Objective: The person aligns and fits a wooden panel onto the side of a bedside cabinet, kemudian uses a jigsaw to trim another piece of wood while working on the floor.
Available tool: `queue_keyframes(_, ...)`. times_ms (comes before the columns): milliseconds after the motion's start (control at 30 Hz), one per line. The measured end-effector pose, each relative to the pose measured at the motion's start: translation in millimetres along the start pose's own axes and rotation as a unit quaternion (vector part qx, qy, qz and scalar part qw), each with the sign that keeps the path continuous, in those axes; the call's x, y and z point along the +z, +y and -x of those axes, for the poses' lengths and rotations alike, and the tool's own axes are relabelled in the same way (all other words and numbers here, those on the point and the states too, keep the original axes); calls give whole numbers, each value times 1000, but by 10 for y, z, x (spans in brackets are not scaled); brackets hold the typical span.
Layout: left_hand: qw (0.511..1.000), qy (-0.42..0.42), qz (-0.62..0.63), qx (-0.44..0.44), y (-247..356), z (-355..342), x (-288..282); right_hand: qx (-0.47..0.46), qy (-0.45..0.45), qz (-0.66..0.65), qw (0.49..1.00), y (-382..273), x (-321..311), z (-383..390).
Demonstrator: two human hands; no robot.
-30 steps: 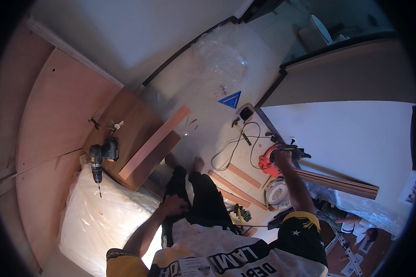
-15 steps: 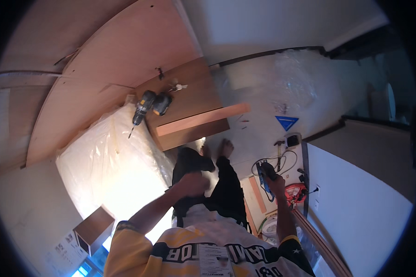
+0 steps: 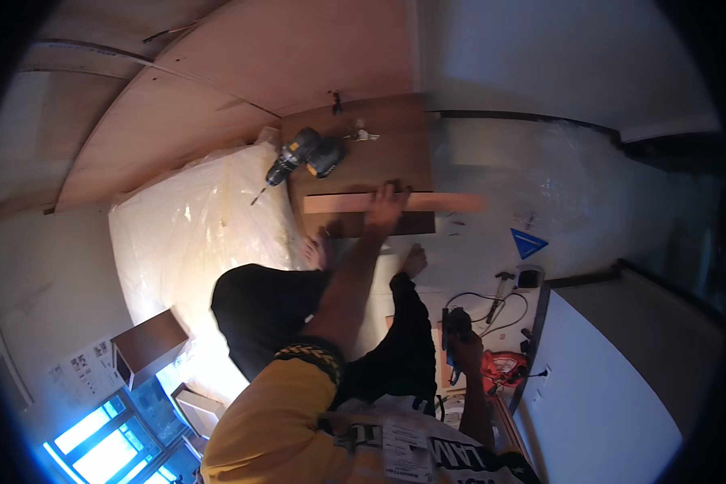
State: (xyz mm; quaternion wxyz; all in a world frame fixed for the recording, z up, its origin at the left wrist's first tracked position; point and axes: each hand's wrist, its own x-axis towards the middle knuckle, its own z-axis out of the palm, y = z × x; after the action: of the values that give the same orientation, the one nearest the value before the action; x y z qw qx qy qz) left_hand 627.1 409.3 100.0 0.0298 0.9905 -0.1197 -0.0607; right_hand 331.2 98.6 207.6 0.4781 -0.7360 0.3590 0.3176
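My left hand (image 3: 385,208) reaches forward and grips a narrow wooden strip (image 3: 339,202) near its middle, fingers over its far edge. The strip lies across the front of a brown wooden work surface (image 3: 403,145), its right end sticking out past the side. Low at my right side, my right hand (image 3: 468,348) is closed on a blue-and-black corded power tool (image 3: 458,327); its exact kind is hard to make out. Behind the strip, on the work surface, lie a cordless drill (image 3: 298,157) with a long bit and a few small metal pieces (image 3: 363,134).
Plastic sheeting (image 3: 210,202) covers a large object to my left. On the floor at right are a blue triangular square (image 3: 527,243), a hammer (image 3: 500,292), a looping cable and a red item (image 3: 504,369). A pale wall panel (image 3: 597,379) stands close on the right.
My left hand has moved from near my lap forward onto the wooden strip and taken hold of it. My left leg has bent outward. The power tool stays in my right hand.
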Motion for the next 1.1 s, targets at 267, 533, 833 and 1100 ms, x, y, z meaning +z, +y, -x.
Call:
queue_keyframes(267,998,-19,-47,-27,-537,-129,-199,-47,36,-11,998,-406,-36,34)
queue_keyframes(533,990,-79,115,34,-187,-445,-557,-182,158,-16,970,-1403,-71,60)
queue_keyframes(833,973,-15,210,98,47,-752,-107,-139,82,-61,985,-2397,18,-505)
queue_keyframes(1100,971,16,233,51,-2,-764,-13,-113,83,-16,990,-2934,141,-800)
